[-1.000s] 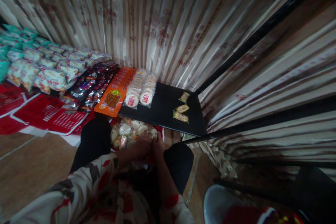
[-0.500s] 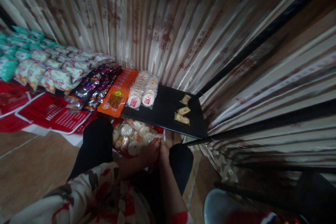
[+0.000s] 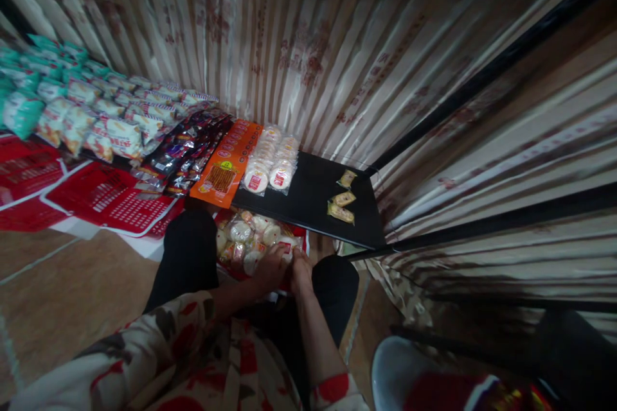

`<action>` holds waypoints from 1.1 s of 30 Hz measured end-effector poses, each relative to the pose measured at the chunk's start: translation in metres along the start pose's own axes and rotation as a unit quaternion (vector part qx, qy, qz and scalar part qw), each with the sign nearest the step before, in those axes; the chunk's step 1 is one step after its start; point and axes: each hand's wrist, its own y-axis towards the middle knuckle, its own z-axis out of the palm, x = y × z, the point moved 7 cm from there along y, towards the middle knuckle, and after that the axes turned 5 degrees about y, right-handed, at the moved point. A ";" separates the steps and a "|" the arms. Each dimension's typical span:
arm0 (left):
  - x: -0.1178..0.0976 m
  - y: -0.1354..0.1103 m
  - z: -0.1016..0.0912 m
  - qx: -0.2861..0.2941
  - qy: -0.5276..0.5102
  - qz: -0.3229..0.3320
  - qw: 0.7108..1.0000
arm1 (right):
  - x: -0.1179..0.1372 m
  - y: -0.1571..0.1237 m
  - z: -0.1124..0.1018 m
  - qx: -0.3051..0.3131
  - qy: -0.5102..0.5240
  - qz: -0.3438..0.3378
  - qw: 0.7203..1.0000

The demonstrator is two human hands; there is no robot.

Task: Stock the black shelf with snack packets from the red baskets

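Note:
Between my knees lies a red bag full of wrapped snacks, with round white rice crackers on top. My left hand is over its near right part, fingers curled at a rice cracker packet with a red label. My right hand is closed at the right side of that same packet. The fingertips are dim and partly hidden. Beyond the bag, two overlapping rows of wrapped rice crackers lie on a black board. Three small yellow-wrapped snacks rest at its right end.
Left of the rice crackers are an orange snack bag, dark shiny packets, white packets and green packets. Red printed bags lie in front. Black bars and a pleated curtain bound the right and back.
My hands have moved a little apart, the left one shifting left over the bag. The labelled packet has shifted slightly left among the snacks. The camera view has also shifted slightly.

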 end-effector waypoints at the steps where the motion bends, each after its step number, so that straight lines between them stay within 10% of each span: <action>1: 0.002 0.000 -0.003 -0.010 0.005 0.002 1.000 | -0.002 0.001 0.000 -0.005 0.025 0.012 1.000; 7: 0.015 0.007 -0.024 -0.033 0.032 0.002 0.999 | 0.004 0.004 0.000 -0.025 0.085 0.045 0.995; 19: 0.025 0.010 -0.052 0.000 0.037 0.000 0.999 | 0.063 0.008 0.048 0.218 -0.073 0.037 0.972; 33: 0.032 0.032 -0.092 -0.096 -0.021 -0.084 0.992 | 0.097 0.006 0.069 0.168 0.061 -0.012 0.984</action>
